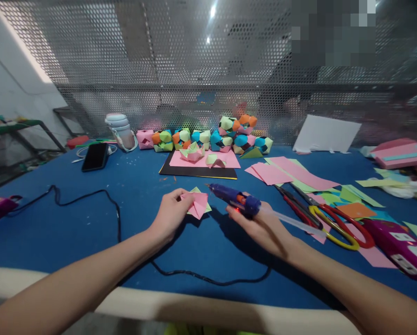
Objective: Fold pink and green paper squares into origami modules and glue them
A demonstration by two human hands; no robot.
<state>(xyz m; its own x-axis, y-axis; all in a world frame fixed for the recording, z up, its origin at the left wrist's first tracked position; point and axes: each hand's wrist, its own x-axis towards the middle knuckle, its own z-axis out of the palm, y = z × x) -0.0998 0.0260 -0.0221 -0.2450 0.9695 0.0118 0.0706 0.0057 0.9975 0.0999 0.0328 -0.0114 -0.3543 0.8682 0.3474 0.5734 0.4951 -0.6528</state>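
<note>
My left hand [171, 211] pinches a folded paper piece [199, 204], pink in front with light green corners showing behind. In my right hand [264, 228] is a blue glue gun [234, 197] with a red light lit and a clear glue stick [295, 221] jutting out of its back end. The nozzle points left, just above and right of the folded paper, with a small gap between them. Beyond my hands, two part-built folded paper shapes [192, 152] rest on pink sheets over a black board [197, 172].
Several finished paper balls [220, 139] line the back by the perforated metal screen [180, 70]. A phone [95, 157] and bottle [121, 132] stand left. Scissors [334, 228], paper scraps [356, 209] and a purple power strip [400, 246] lie right. A black cord [208, 279] crosses the front.
</note>
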